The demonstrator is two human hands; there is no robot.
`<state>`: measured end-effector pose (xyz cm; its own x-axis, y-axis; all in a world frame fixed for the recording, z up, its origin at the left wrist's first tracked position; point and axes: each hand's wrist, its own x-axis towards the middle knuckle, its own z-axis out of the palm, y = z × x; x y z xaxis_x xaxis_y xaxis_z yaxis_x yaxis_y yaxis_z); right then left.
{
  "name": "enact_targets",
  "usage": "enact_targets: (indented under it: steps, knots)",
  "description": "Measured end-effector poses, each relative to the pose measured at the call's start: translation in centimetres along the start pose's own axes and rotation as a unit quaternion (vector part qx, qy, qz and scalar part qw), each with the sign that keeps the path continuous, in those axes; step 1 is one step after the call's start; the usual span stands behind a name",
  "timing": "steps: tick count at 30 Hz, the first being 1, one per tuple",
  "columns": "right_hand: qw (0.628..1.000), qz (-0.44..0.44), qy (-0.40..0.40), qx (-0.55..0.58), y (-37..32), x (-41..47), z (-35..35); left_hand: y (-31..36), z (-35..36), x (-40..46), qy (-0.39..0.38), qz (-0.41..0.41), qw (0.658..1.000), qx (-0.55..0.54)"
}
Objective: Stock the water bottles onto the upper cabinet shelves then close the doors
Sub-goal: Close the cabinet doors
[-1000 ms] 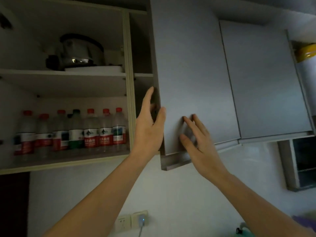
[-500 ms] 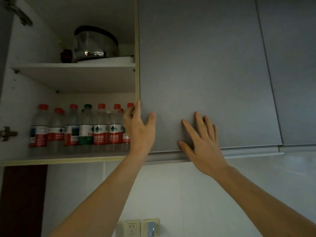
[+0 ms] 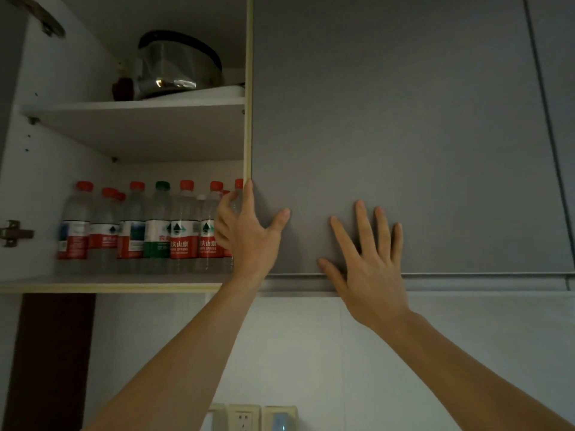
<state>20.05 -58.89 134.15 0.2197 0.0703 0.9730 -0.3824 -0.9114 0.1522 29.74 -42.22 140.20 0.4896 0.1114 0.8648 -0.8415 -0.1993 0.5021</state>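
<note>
Water bottles [image 3: 146, 231] first: I see them standing upright in a tight row on the lower shelf [image 3: 109, 283] of the open compartment, left of centre in the frame, mostly red caps and red labels, one green-capped bottle [image 3: 159, 227] in the middle of the row, and a few more caps peeking from a second rank behind. Right beside them, the grey door [image 3: 404, 135] fills the centre and upper right of the frame and sits flush against the cabinet's pale front edge [image 3: 248, 88]. My left hand [image 3: 249, 234] is at that seam, fingers spread and released, forefinger up along the door's left edge, thumb flat on the door face, the other fingers reaching in front of the rightmost bottles; it grasps nothing that I can make out. My right hand [image 3: 367, 262] is flat on the lower part of the same door, fingers straight and fanned, palm over the bottom rail, pressing rather than gripping. Moving outward, the upper shelf [image 3: 140, 110] at upper left carries a shiny metal pot [image 3: 177, 66] with a dark lid, a small dark item next to it too dim to identify. A metal hinge [image 3: 14, 233] shows on the left cabinet wall, another at the top left corner. Below the cabinet, pale wall tiles [image 3: 295, 353], a dark brown panel [image 3: 49, 362] at lower left, and wall sockets [image 3: 245, 418] along the bottom edge.
</note>
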Motion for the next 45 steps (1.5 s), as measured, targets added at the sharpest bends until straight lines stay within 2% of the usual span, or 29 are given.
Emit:
enact_targets:
  steps: [5,13,16,21,25,29,35,38,40,43,45]
  knots:
    - [1.000,0.008,0.001,-0.003,-0.3,-0.1,0.0,0.0,-1.0,0.2,-0.032,0.008,0.998,0.059]
    - [0.995,0.072,-0.044,0.049,-3.0,0.1,-2.2,-0.4,-6.5,1.4,-0.195,0.020,0.977,0.080]
    - [0.988,0.093,-0.068,0.100,-6.2,0.1,-3.0,-0.4,-9.9,1.5,-0.210,0.053,0.970,0.106]
    - [0.949,0.088,-0.091,0.288,-16.0,0.5,-4.9,-1.1,-19.6,1.2,-0.149,0.074,0.979,0.117]
    - [0.888,0.076,-0.096,0.443,-26.6,1.1,-6.9,-1.8,-29.8,0.6,-0.060,0.094,0.979,0.172]
    - [0.817,0.060,-0.118,0.561,-37.5,2.3,-9.3,-1.6,-40.2,0.1,0.017,0.113,0.964,0.239]
    - [0.726,-0.006,-0.152,0.671,-50.9,4.4,-15.5,-0.2,-52.4,0.2,0.149,0.121,0.902,0.387]
    - [0.700,-0.032,-0.169,0.693,-55.1,5.5,-18.5,0.1,-56.6,0.6,0.218,0.125,0.857,0.450]
    - [0.694,-0.044,-0.173,0.697,-56.7,6.1,-19.9,-0.2,-58.3,1.2,0.240,0.079,0.845,0.471]
    - [0.696,-0.057,-0.172,0.695,-58.2,6.8,-21.6,-1.4,-60.0,1.7,0.224,-0.038,0.874,0.430]
    - [0.690,-0.058,-0.175,0.700,-58.4,7.2,-22.2,-2.3,-60.1,1.3,0.211,-0.056,0.879,0.425]
